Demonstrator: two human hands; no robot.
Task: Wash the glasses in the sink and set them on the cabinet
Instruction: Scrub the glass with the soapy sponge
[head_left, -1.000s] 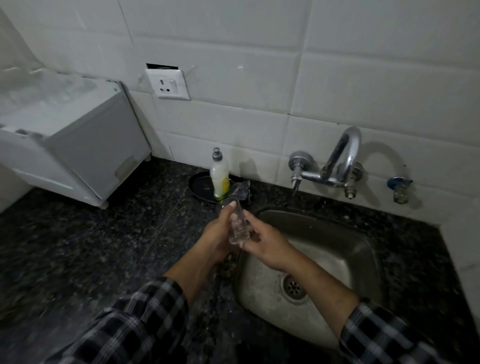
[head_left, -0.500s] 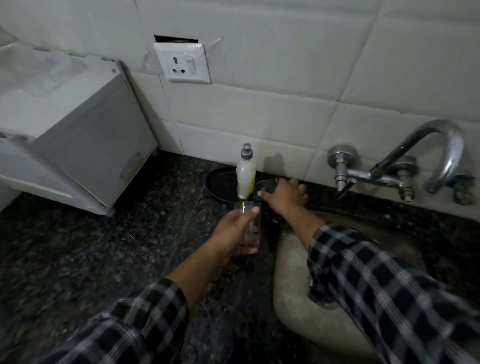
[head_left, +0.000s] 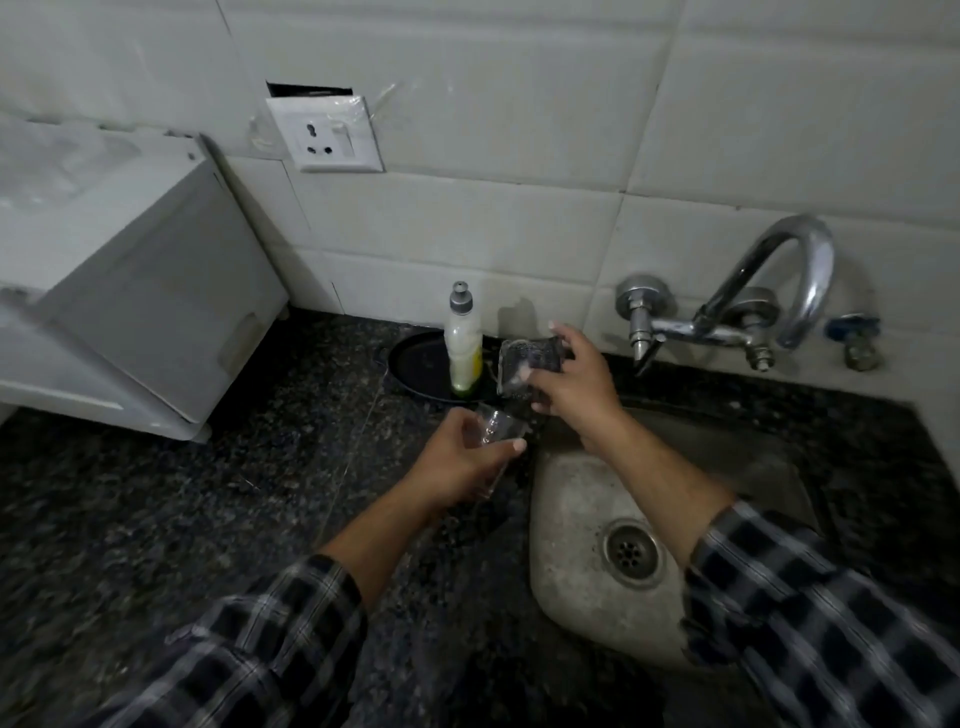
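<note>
My left hand (head_left: 457, 462) grips a clear drinking glass (head_left: 496, 426), tilted with its mouth toward the back right, just left of the steel sink (head_left: 582, 519). Above and behind it my right hand (head_left: 571, 384) holds a dark scrub pad in a clear wrapper (head_left: 527, 364), lifted off the counter beside the soap bottle. The pad hangs a short way above the glass and does not touch it. The sink basin shows a bare bottom with its drain (head_left: 631, 551).
A dish-soap bottle (head_left: 464, 343) stands on a dark round dish (head_left: 415, 371) at the wall. The chrome tap (head_left: 727, 312) juts over the sink's back. A white appliance (head_left: 130, 291) fills the left of the black granite counter (head_left: 182, 493). A wall socket (head_left: 324, 134) sits above.
My right hand left the glass, reached to the wall beside the soap bottle and now lifts the scrub pad. My left hand kept the glass and tilted it.
</note>
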